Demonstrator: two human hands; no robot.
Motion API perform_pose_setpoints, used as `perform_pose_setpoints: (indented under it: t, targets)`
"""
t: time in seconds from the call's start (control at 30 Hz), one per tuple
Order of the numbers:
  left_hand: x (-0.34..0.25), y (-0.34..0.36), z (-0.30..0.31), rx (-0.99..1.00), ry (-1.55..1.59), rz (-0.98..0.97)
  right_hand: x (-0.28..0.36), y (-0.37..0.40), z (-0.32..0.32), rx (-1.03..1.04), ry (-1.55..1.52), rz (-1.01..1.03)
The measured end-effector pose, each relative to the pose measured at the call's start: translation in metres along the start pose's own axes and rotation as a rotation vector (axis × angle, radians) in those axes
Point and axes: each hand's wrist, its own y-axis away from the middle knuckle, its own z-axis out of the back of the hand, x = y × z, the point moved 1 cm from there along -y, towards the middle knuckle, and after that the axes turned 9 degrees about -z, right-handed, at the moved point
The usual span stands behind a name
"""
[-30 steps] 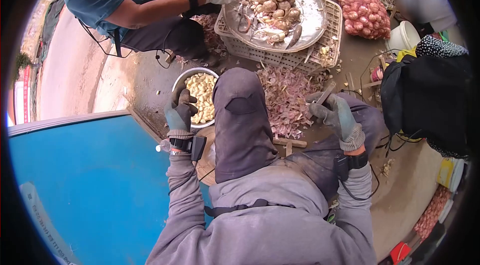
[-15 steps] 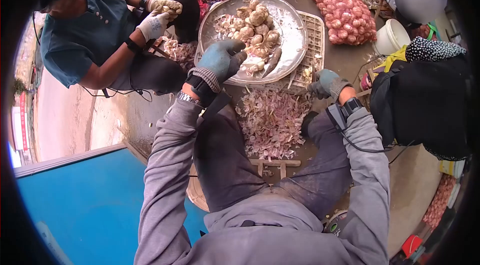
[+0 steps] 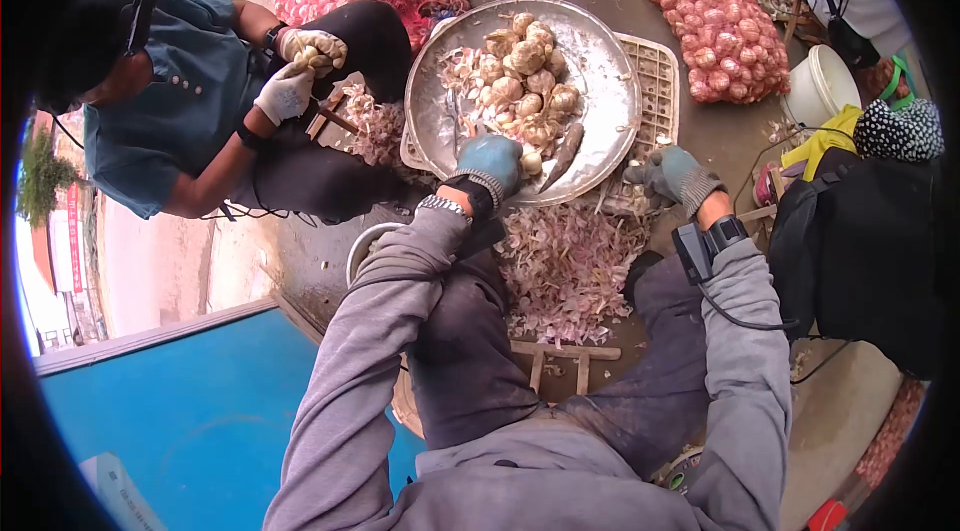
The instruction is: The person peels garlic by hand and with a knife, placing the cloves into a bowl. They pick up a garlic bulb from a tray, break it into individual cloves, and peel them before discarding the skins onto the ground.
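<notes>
My left hand (image 3: pixel 490 162), in a blue-grey glove, is closed at the near rim of a round metal basin (image 3: pixel 608 101). A pale garlic piece (image 3: pixel 531 164) lies beside its knuckles; its fingertips are hidden. Whole garlic bulbs (image 3: pixel 527 57) are heaped in the basin, with a dark, long, narrow object (image 3: pixel 563 158) lying to their right. My right hand (image 3: pixel 676 177), gloved alike, is curled close over the corner of a plastic crate (image 3: pixel 655 81) under the basin. Small whitish bits show at its fingertips; I cannot tell what is in its grip.
Garlic skins (image 3: pixel 565 271) cover the ground between my legs. At left sits a person (image 3: pixel 185 81) in white gloves handling garlic. Red net sacks of garlic (image 3: pixel 725 46) lie beyond the basin. A white bucket (image 3: pixel 820 86) and black bag (image 3: pixel 850 251) stand at right, a blue panel (image 3: pixel 230 401) at lower left.
My left hand has moved down and right from above the garlic to the basin's near rim. My right hand stays by the crate, more curled. The whole view has shifted slightly.
</notes>
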Motion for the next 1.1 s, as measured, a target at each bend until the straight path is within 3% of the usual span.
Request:
perform_pose_setpoints:
  t: [0.07,0.1,0.13,0.17,0.27,0.37,0.43,0.53,0.6,0.67,0.73,0.8,0.87,1.0,1.1]
  targets:
    - [0.007,0.007,-0.004,-0.194,0.069,-0.024,0.002,0.003,0.006,0.024,-0.082,-0.072]
    - [0.006,0.009,0.005,-0.174,0.066,-0.019,-0.007,-0.006,0.002,0.043,-0.221,0.027]
    - [-0.001,0.013,0.018,-0.183,0.128,0.011,0.024,0.036,0.010,-0.001,-0.114,0.070]
    - [-0.007,0.019,0.028,-0.228,0.232,0.018,0.020,0.030,0.005,-0.041,-0.090,0.161]
    - [-0.033,0.028,0.068,-0.339,0.430,-0.001,0.044,0.059,-0.008,0.170,-0.502,0.403]
    - [-0.073,0.037,0.117,-0.456,0.680,-0.092,0.081,0.103,-0.009,0.087,-0.627,0.426]
    - [-0.097,0.044,0.140,-0.491,0.745,-0.130,0.097,0.134,-0.007,0.247,-0.934,0.548]
    - [-0.104,0.042,0.131,-0.617,0.773,-0.227,0.097,0.153,-0.006,0.189,-1.005,0.650]
    - [-0.109,0.045,0.122,-0.610,0.897,-0.256,0.092,0.156,-0.006,0.146,-0.968,0.706]
    - [-0.107,0.049,0.109,-0.496,0.962,-0.166,0.089,0.155,-0.010,0.080,-0.971,0.772]
    - [-0.112,0.051,0.100,-0.486,1.092,-0.095,0.085,0.148,-0.011,0.136,-0.961,0.746]
    - [-0.112,0.052,0.096,-0.500,1.045,-0.095,0.086,0.140,-0.011,0.058,-0.877,0.747]
    - [-0.109,0.050,0.103,-0.514,0.987,-0.105,0.094,0.138,-0.008,0.116,-0.920,0.737]
    - [-0.109,0.055,0.123,-0.417,0.993,-0.116,0.090,0.120,-0.017,0.041,-1.081,0.654]
    - [-0.103,0.061,0.131,-0.554,0.716,-0.154,0.088,0.126,-0.013,0.095,-1.145,0.610]
